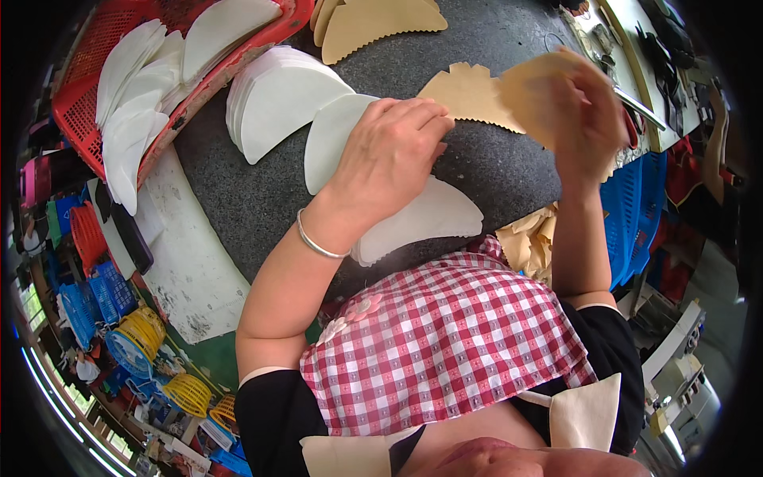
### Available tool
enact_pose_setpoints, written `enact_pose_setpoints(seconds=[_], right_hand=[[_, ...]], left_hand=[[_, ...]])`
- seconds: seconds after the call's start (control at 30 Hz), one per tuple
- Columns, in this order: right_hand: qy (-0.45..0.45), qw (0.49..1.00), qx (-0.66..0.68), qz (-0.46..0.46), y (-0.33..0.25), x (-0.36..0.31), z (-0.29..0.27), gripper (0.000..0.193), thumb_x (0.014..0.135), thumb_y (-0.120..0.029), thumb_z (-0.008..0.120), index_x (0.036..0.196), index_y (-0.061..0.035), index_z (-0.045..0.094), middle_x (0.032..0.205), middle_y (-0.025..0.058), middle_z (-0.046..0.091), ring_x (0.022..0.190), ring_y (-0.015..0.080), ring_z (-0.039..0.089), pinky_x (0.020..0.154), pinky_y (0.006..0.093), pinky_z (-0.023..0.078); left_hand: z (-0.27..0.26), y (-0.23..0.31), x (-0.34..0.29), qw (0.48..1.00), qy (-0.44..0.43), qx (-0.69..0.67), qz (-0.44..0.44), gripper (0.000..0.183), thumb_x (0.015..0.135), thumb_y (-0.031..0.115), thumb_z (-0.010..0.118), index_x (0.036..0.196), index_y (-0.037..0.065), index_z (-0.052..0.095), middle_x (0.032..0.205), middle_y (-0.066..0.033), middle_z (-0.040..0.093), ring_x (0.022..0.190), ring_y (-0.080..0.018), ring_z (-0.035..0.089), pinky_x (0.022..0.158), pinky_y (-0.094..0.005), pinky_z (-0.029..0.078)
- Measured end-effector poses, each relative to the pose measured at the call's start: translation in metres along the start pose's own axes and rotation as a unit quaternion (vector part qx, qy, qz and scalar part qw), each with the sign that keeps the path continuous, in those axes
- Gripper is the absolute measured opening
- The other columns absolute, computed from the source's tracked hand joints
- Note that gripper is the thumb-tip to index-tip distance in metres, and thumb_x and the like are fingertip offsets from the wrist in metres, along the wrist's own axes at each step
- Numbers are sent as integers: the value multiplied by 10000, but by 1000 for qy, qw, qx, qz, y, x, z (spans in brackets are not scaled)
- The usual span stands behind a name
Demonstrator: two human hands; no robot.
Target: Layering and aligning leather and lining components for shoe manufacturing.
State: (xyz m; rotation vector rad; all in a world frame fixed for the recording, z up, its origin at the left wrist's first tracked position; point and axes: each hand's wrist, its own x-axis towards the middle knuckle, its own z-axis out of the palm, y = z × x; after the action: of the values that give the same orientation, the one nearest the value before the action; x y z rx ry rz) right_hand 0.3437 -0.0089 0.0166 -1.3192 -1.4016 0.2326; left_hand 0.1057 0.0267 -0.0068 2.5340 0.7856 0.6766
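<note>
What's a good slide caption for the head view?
Right hand holds a tan piece over the dark table, left hand near white pieces.

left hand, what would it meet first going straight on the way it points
Likely the tan zigzag-edged piece on the dark table, just past the left hand; they may touch, depth is unclear.

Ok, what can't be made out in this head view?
All in the head view:
The right hand: motion blur obscures its exact grip on the tan curved sheet.
The white curved sheet: partly covered by the left hand.
The red perforated plastic basket: cut off by the top edge.
</note>
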Motion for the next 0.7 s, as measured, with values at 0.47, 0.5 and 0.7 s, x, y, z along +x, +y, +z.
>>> enact_pose_setpoints(seconds=[0.47,0.5,0.7], right_hand=[[-225,941,-41,-247,-47,-21,25,286,708,-32,798,982,-20,720,1018,82,723,783,219,681,607,320,562],[-228,944,-45,-236,-52,-21,26,233,709,-2,781,920,-24,685,979,84,714,776,224,682,603,328,560],[-250,944,-53,-210,-57,-30,28,237,692,27,763,884,-21,634,922,89,694,740,227,665,596,341,554]], left_hand=[[-29,45,-28,850,64,-448,-269,172,1038,71,602,1133,-44,688,955,-98,761,885,-161,763,653,-226,601],[-29,46,-29,849,62,-450,-269,172,1038,71,602,1133,-44,688,955,-98,761,885,-161,763,653,-226,601],[-31,41,-31,965,47,-211,-146,114,994,0,624,1072,-42,694,892,-122,755,808,-155,762,645,-258,612]])
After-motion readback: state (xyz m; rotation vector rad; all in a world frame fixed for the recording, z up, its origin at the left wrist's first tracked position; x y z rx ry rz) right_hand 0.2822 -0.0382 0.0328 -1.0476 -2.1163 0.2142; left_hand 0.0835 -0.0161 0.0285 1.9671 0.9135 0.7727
